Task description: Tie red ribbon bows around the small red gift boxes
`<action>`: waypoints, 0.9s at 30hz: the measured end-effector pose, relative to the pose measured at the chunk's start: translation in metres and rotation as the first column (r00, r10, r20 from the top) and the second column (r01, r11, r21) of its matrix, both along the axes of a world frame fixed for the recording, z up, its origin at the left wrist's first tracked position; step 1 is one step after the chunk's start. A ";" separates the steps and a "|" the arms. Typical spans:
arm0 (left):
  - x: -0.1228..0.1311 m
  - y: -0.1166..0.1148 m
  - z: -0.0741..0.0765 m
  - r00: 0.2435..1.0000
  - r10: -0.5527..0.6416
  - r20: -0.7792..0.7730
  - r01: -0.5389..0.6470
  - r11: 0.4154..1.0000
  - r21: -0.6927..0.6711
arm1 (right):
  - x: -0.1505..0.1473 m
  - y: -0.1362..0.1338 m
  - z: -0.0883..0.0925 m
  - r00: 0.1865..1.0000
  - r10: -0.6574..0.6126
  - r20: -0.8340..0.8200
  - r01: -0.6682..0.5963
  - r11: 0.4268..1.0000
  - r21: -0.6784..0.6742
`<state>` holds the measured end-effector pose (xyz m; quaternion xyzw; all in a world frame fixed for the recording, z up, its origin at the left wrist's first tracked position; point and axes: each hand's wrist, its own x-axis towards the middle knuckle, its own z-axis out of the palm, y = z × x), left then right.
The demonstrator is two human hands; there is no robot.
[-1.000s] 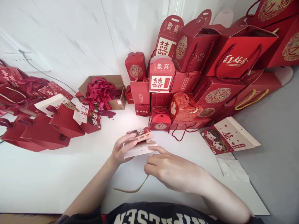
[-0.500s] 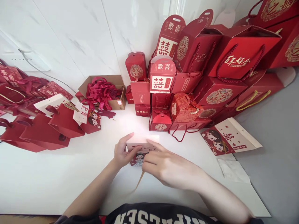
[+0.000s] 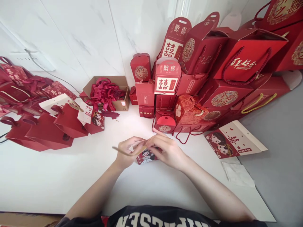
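Observation:
In front of me on the white table stands a small gift box [image 3: 146,157], its red lower part printed with cartoon figures. My left hand [image 3: 126,153] is closed round the left side of the box's pale upper flaps. A thin gold ribbon [image 3: 123,152] crosses over that hand, its loose end pointing left. The ribbon's other end is pinched in the fingertips of my right hand [image 3: 169,150], just above the top of the box. Both hands hide most of the flaps.
Red gift boxes [image 3: 168,77] and bags are stacked at the back right. A carton of red ribbons [image 3: 106,93] stands at the wall. Finished-looking red boxes [image 3: 48,132] line the left. A cartoon-printed box [image 3: 233,140] lies at right beside white paper [image 3: 239,175].
My right hand has moved up with the gold ribbon, whose loose end swung from below the box to the left, over my left hand. The box's flaps are now drawn together more.

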<state>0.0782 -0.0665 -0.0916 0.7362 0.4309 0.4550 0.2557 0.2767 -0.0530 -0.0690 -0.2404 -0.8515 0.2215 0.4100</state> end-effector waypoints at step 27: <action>-0.004 0.004 -0.016 1.000 0.005 -0.018 -0.002 0.989 0.148 | -0.002 0.011 -0.012 0.969 -0.246 -0.008 0.244 0.965 -0.091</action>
